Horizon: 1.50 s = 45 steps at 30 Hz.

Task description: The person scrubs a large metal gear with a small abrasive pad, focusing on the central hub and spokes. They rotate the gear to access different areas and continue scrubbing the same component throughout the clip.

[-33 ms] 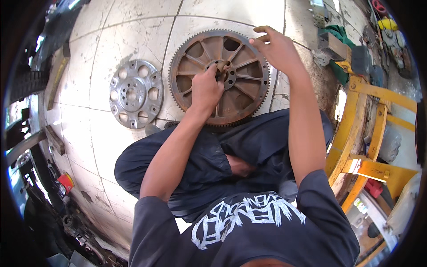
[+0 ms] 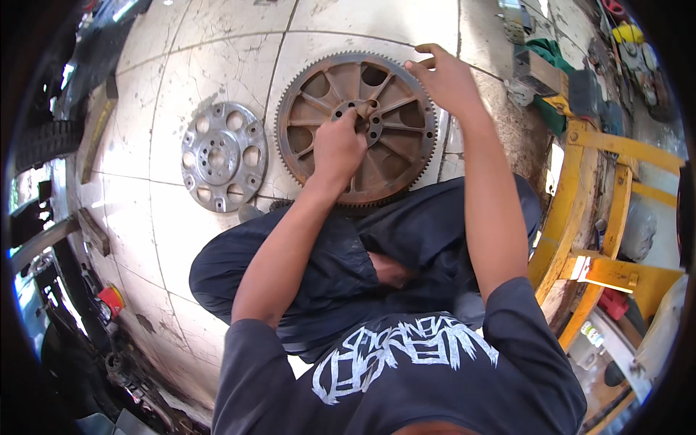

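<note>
While the large toothed wheel lies flat on the tiled floor, the left hand reaches over its hub, fingers curled by a small brownish piece; whether they grip it cannot be told. The right hand holds nothing visible, its fingers loosely parted beside the upper-right rim. The wheel's face is brown throughout; with the hub partly covered, what is done there and what remains does not show. A silver disc lies apart on the left. The crossed legs crowd the wheel's near edge, and a yellow frame stands close on the right.
</note>
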Each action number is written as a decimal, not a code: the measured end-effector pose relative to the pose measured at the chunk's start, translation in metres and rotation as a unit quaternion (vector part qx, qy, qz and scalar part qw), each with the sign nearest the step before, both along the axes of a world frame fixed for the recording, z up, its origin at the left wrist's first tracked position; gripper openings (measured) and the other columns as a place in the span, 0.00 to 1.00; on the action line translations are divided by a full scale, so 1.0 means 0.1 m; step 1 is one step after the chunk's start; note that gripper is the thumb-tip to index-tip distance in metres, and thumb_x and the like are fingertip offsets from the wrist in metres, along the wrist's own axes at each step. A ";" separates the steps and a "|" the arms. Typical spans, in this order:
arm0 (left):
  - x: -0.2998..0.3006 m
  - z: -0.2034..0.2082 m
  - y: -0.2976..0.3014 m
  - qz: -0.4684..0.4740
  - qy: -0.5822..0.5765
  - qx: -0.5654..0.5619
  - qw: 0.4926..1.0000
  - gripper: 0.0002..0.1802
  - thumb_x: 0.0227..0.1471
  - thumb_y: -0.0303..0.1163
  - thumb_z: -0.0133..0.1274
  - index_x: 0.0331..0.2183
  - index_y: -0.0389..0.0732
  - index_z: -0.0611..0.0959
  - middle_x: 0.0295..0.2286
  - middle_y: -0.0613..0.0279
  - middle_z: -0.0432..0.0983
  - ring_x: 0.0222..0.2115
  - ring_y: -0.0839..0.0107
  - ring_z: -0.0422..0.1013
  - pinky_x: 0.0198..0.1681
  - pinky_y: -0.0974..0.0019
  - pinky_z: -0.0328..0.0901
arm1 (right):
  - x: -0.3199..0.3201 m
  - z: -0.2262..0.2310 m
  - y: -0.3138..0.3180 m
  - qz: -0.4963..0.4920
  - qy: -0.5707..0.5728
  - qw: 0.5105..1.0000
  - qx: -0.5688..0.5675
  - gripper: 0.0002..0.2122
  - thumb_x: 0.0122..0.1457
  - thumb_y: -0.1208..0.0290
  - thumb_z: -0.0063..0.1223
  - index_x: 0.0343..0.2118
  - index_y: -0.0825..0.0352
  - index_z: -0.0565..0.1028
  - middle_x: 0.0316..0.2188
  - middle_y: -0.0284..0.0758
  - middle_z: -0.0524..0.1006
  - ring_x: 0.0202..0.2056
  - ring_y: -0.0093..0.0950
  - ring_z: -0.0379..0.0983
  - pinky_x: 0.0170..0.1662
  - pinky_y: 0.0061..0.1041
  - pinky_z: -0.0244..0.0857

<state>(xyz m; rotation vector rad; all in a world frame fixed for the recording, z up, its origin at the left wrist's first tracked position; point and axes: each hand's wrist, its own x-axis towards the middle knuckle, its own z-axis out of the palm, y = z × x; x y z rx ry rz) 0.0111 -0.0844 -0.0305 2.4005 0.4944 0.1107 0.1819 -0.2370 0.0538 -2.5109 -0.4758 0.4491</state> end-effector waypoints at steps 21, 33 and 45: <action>0.32 0.12 -0.25 0.066 0.193 0.001 0.979 0.38 0.57 0.58 0.52 0.48 0.29 0.87 0.47 0.25 0.79 0.54 0.36 0.75 0.61 0.47 0.65 | -0.24 -1.04 0.30 -0.232 -0.072 0.961 0.133 0.27 0.70 0.47 0.49 0.59 0.67 0.76 0.55 0.50 0.79 0.58 0.49 0.75 0.62 0.45 0.68; 0.29 0.32 -0.22 0.042 0.209 -0.072 0.974 0.41 0.56 0.58 0.50 0.49 0.26 0.85 0.49 0.23 0.78 0.55 0.36 0.74 0.63 0.48 0.64 | -0.21 -1.08 0.26 -0.261 -0.061 0.955 0.131 0.27 0.70 0.48 0.49 0.56 0.69 0.78 0.55 0.49 0.79 0.56 0.47 0.76 0.61 0.44 0.69; 0.21 0.36 -0.23 0.027 0.207 -0.094 0.974 0.39 0.55 0.55 0.51 0.50 0.26 0.84 0.52 0.22 0.75 0.62 0.30 0.65 0.69 0.47 0.57 | -0.19 -1.07 0.26 -0.243 -0.068 0.961 0.112 0.27 0.69 0.47 0.49 0.56 0.67 0.79 0.55 0.46 0.79 0.58 0.45 0.75 0.62 0.43 0.68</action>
